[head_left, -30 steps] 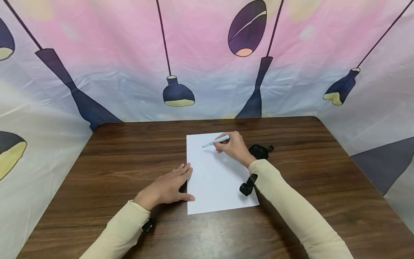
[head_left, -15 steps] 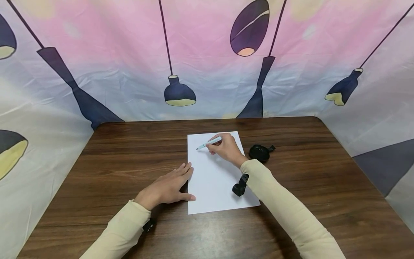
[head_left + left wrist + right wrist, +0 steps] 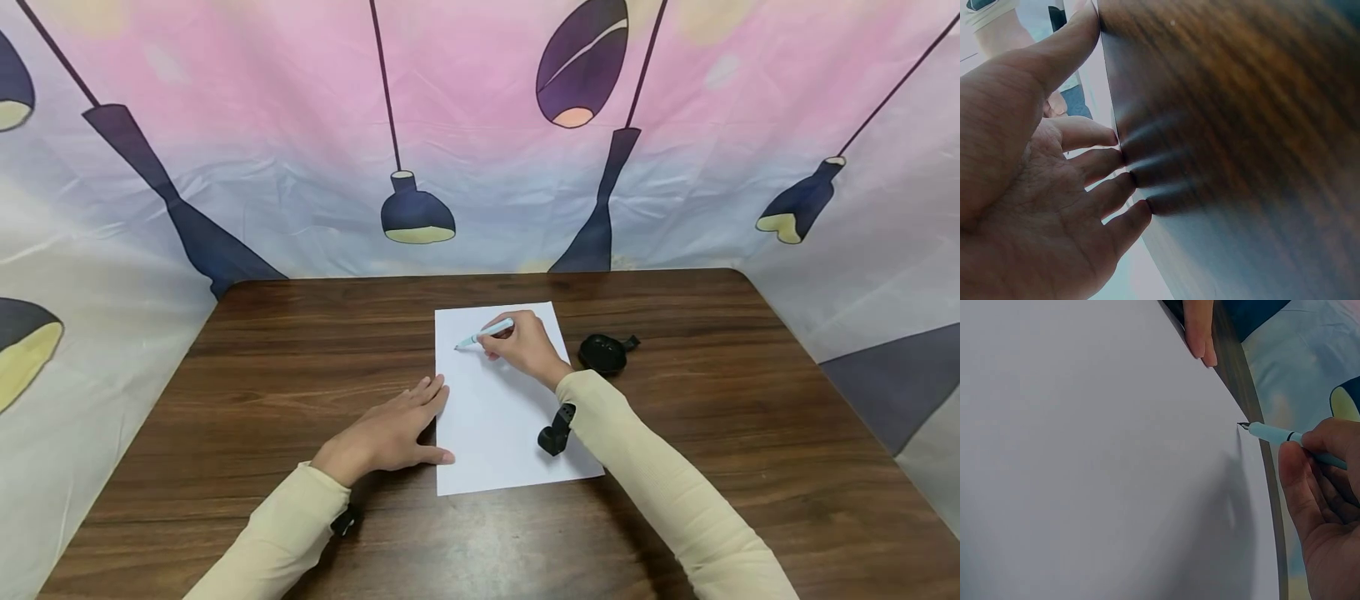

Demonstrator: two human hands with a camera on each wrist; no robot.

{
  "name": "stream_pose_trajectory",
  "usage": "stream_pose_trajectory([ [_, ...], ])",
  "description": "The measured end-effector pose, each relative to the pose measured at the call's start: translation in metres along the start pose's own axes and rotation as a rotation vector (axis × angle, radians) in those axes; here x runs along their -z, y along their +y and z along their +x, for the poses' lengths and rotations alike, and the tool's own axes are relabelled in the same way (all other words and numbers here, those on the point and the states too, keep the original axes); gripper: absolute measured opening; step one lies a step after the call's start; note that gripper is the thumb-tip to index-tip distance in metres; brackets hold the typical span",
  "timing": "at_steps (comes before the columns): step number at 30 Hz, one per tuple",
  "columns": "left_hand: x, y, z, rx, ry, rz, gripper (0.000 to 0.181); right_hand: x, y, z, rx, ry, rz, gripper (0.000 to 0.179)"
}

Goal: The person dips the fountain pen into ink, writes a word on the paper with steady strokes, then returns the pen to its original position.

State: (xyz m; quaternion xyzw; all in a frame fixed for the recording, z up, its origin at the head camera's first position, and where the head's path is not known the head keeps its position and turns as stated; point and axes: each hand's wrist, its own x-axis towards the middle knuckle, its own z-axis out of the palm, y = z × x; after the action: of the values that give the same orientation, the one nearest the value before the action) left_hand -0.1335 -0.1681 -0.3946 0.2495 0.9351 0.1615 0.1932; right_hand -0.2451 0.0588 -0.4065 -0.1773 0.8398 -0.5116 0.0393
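A sheet of white paper (image 3: 495, 425) lies on the wooden table. My right hand (image 3: 525, 342) pinches a light blue fountain pen (image 3: 487, 332) between thumb and fingers over the paper's upper part. In the right wrist view the dark nib of the pen (image 3: 1266, 431) points at the sheet, touching it or just above it. No marks show on the paper. My left hand (image 3: 393, 429) rests at the sheet's left edge, its fingers spread and the thumb on the paper. In the left wrist view the fingertips (image 3: 1141, 209) of that hand meet the table along the paper's edge.
A small black rounded object (image 3: 602, 355) with a short tab lies on the table (image 3: 300, 358) to the right of the paper. A printed cloth (image 3: 315, 167) hangs behind the table and at both sides. Each wrist carries a black strap-on device.
My right hand has moved left and slightly down with the pen, then stays almost still over the last half second. The left hand has kept its place at the paper's edge.
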Motion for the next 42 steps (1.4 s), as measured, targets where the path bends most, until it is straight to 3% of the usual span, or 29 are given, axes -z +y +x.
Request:
stream_pose_trajectory([
  [42,0.0006,0.0007,-0.0008,-0.003,0.003,-0.002,0.094,0.0086,0.0012,-0.0020,-0.057,0.013,-0.013,0.015],
])
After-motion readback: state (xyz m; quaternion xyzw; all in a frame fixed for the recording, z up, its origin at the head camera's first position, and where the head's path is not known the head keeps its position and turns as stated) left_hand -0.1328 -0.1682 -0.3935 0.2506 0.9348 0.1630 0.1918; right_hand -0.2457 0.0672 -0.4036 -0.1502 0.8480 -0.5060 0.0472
